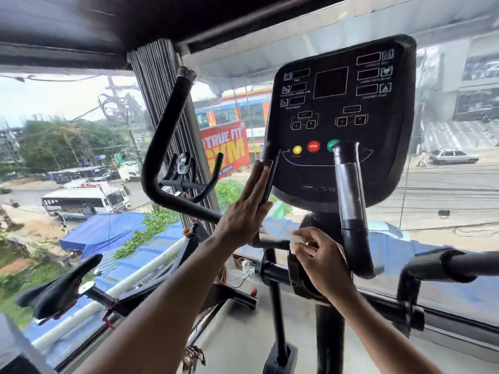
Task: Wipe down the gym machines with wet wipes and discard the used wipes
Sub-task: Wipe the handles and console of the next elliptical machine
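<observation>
A black gym machine stands in front of me, its console (pixel 340 122) carrying yellow, red and green buttons. My left hand (pixel 245 209) lies flat with straight fingers against the slim black left grip bar (pixel 270 179) beside the console. My right hand (pixel 321 260) pinches a small white wet wipe (pixel 298 238) against the horizontal bar (pixel 272 242) below the console, near the machine's centre post. A thick black and chrome handle (pixel 349 201) rises just right of that hand.
A curved black handlebar (pixel 159 157) arcs up at the left. An exercise bike with a black saddle (pixel 59 290) stands lower left. Another black bar (pixel 445 265) runs at the right. Large windows behind show a street with buses and a red gym banner.
</observation>
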Motion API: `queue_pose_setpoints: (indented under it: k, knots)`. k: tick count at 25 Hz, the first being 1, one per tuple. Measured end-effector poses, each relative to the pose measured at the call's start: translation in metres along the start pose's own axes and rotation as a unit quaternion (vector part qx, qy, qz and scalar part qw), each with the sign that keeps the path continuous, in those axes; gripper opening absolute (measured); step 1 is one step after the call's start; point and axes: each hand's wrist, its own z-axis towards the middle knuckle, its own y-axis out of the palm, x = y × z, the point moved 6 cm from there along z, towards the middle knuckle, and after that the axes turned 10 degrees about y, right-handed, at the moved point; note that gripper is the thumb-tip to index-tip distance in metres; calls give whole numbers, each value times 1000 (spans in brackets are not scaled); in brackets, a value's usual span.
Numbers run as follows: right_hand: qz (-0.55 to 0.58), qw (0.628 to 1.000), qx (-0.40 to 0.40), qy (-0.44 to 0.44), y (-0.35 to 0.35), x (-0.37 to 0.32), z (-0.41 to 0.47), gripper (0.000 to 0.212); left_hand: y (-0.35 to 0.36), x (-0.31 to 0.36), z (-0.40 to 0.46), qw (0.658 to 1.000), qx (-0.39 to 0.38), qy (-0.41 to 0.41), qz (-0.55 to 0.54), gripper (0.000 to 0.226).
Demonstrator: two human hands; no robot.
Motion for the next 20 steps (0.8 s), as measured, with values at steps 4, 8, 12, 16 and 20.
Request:
queue_pose_setpoints:
  k: [4, 8, 12, 16, 20]
  knots:
    - [40, 997, 15, -61, 0, -21, 2, 20, -26, -8, -1, 997, -38, 44, 56, 67]
    - [66, 992, 24, -109, 7, -50, 9, 21, -95, -45, 0, 964, 48, 61, 255, 65]
    - [11, 976, 103, -192, 7, -90, 27, 16, -148, -91, 5, 939, 93, -5, 330, 71]
    - [14, 966, 158, -204, 10, -100, 59, 25, -155, -142, 2, 947, 72, -25, 312, 69]
    - [39, 960, 179, -211, 7, -97, 72, 22, -147, -155, -4, 935, 106, -6, 338, 67]
